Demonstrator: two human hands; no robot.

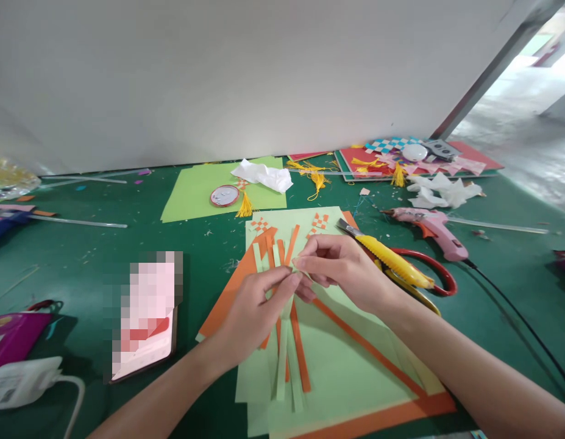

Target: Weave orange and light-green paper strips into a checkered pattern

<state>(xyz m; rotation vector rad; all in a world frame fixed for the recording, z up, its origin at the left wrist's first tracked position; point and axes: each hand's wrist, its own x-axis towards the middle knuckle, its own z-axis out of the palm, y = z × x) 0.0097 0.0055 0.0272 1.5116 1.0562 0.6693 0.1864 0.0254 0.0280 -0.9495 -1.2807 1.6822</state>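
Over pale-green paper [346,372]: left hand [250,314], right hand [350,268], each grip pinching paper strips [302,360].

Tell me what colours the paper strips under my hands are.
The paper strips are orange and pale green, seen best in the head view.

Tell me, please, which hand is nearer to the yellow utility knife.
The right hand is nearer, just to the left of the yellow utility knife; the left hand is farther left, over the paper strips.
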